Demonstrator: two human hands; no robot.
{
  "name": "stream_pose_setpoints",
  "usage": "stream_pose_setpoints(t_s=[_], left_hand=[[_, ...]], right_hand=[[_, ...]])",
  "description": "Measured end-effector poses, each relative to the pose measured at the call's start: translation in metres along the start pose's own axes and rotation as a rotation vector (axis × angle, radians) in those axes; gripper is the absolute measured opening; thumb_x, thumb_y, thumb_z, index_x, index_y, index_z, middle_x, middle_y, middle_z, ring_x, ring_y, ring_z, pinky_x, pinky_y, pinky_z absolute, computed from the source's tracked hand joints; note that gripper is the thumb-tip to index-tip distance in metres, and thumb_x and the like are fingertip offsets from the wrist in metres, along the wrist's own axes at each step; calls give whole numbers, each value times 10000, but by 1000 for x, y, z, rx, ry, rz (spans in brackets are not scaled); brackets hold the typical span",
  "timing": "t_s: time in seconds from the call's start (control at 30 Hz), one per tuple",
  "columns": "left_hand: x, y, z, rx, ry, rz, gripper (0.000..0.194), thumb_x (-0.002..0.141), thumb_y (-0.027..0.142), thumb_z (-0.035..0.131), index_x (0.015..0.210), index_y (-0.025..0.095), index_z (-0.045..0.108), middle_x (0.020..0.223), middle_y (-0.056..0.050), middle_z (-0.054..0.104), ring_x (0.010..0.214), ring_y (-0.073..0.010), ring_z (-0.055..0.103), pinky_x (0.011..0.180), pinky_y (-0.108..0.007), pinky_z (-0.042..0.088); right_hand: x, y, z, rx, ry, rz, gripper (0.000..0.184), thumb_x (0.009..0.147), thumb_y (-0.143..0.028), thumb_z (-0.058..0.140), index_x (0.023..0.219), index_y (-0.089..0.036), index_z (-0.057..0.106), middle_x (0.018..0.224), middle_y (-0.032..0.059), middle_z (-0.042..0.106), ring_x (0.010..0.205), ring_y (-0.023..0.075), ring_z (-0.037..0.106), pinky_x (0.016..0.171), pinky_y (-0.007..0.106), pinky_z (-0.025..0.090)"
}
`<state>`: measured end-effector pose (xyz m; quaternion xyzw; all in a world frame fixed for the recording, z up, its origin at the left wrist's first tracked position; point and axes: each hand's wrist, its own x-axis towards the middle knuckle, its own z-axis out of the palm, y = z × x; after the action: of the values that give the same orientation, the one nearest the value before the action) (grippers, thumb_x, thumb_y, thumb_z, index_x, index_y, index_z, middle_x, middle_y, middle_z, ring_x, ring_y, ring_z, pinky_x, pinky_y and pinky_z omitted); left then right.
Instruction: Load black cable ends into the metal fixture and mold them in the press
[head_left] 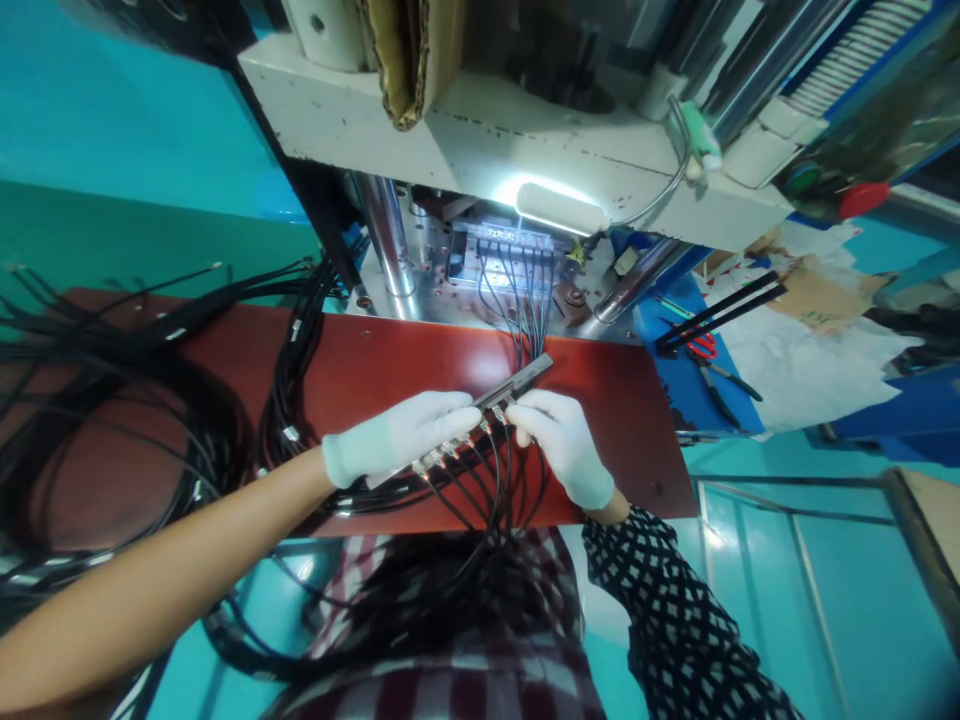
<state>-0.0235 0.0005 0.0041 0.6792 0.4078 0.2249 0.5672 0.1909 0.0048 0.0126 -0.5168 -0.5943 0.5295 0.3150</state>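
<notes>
A narrow metal bar [534, 372] lies slantwise above the red-brown board, with several cable-end connectors [448, 449] lined up along its near side. My left hand [409, 432], in a white glove, lies along the bar with its fingers closed on it. At the bar's right part, my gloved right hand [561, 445] pinches a cable connector [499, 411] between thumb and fingers. Black cables [491, 495] run from the connectors down over my lap. Behind the bar, other black cables [534, 310] lead into a lit metal fixture [502, 255] in the press.
The red-brown board [622, 430] spans the front of the press [480, 140]. Coiled black cables [217, 430] cover its left part. On the right, pliers [720, 390] rest on a blue surface [742, 400]. A lamp [562, 207] lights the press opening.
</notes>
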Motion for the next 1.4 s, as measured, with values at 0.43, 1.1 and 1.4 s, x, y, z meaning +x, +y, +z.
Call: stream_pose_setpoints(t_s=[0.43,1.1,1.4], left_hand=[[0,-6,-1,-25,-12,28,435,984,536,399,774,167,493,753,10,473,714,-138,440,675,-256,395],[-2,-10,4,-16,-6,29,436,998,519,388,816,149,529,770,11,493,725,-131,449,683,-258,411],[0,-13,5,-117,11,66,428,990,520,415,803,156,539,772,-5,531,725,-137,473,679,-259,422]], right_hand=[[2,-3,2,2,-51,-1,297,857,-257,599,572,-186,556,537,-27,542,529,103,434,562,264,343],[2,0,-1,6,-54,-1,312,858,-230,605,553,-184,556,532,-30,549,519,97,437,556,261,338],[3,0,-5,-76,-68,-47,355,888,-283,571,548,-199,516,531,-26,506,525,119,428,575,290,328]])
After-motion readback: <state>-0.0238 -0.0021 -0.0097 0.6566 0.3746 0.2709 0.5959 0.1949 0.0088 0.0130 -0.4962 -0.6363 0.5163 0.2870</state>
